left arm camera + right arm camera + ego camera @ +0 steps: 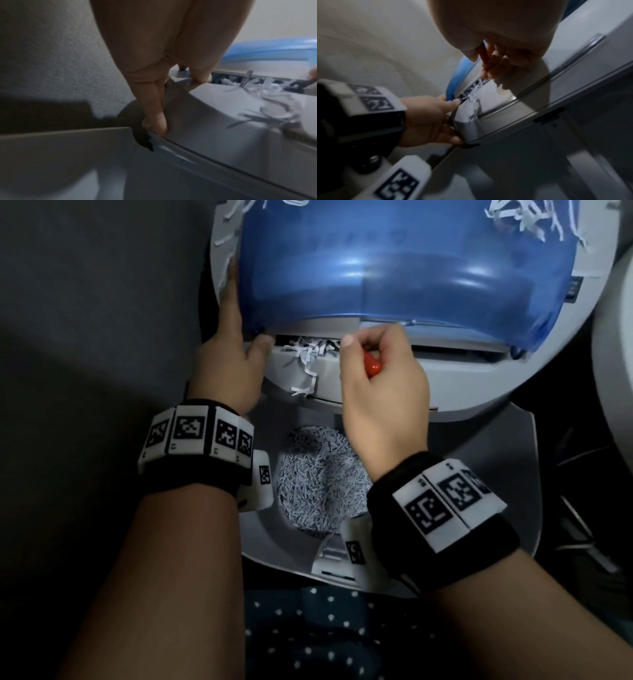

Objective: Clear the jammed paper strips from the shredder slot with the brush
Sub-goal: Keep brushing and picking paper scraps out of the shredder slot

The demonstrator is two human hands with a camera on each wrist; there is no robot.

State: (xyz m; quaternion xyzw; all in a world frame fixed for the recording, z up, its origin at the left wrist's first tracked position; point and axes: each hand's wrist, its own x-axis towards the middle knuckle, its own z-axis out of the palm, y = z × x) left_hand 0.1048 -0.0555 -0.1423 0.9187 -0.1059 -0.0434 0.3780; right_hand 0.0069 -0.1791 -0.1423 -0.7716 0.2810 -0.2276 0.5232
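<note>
1. Grey plastic shredder (455,385) with a blue translucent cover (404,261) fills the upper head view; its slot (455,348) runs just below the cover's edge.
2. Beneath it, a bin opening shows a heap of shredded paper (318,477).
3. Left hand (229,361) steadies the shredder's left edge, fingers straight along its side, thumb at the slot's end.
4. Right hand (380,392) has its grip clenched round the orange-handled brush (372,364); the bristles are hidden.
5. White jammed paper strips (310,354) spill from the slot's left end, between the two hands.

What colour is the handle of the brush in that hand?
Red-orange. The brush handle pokes out of the right hand, best seen in the head view.
</note>
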